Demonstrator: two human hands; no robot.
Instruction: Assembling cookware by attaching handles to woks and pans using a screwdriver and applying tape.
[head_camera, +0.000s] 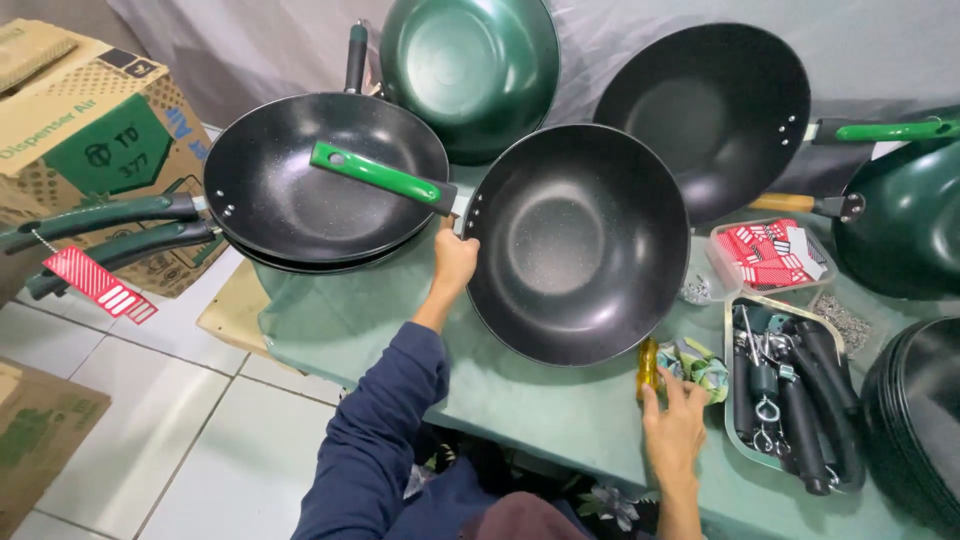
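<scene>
Floor: pale square tiles with dark grout lines, lower left of the frame, evenly lit. Table: covered with a pale green cloth, running from centre to lower right; a bare light wooden corner shows beneath the cloth at centre left. Backdrop: a grey sheet hung across the top of the frame, creased. Upper left: a brown cardboard box with green printing, standing on the floor. Lower left edge: a second, flattened piece of cardboard. Light is soft and diffuse; no window is in view.
</scene>
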